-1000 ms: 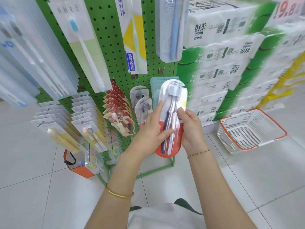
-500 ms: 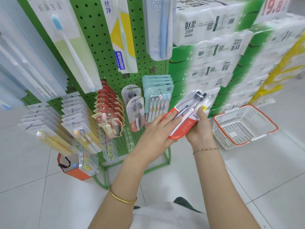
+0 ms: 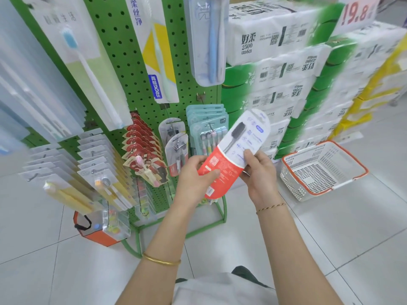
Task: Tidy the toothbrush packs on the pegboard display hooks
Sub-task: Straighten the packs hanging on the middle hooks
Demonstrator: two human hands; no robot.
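Observation:
Both hands hold one red-and-white toothbrush pack [image 3: 235, 148] in front of the green pegboard [image 3: 130, 62]. The pack is tilted, top toward the upper right, and its printed back faces me. My left hand [image 3: 193, 179] grips the red lower end, thumb on top. My right hand [image 3: 257, 170] pinches the right edge near the middle. Behind the pack hang teal multi-brush packs [image 3: 204, 122], two clear packs with red bottoms [image 3: 175, 148] and a row of red packs [image 3: 143, 146]. Yellow packs [image 3: 92, 172] hang on hooks at the lower left.
Tall toothbrush packs [image 3: 88, 69] hang on the upper hooks. Stacked tissue bales [image 3: 286, 80] stand to the right of the rack. A white basket with an orange rim [image 3: 319, 168] sits on the tiled floor at right. An orange box [image 3: 94, 232] sits by the rack's foot.
The pack was upright showing its two brushes; it has been tilted to the right and turned over, so its printed back faces me now. Both hands kept hold of it.

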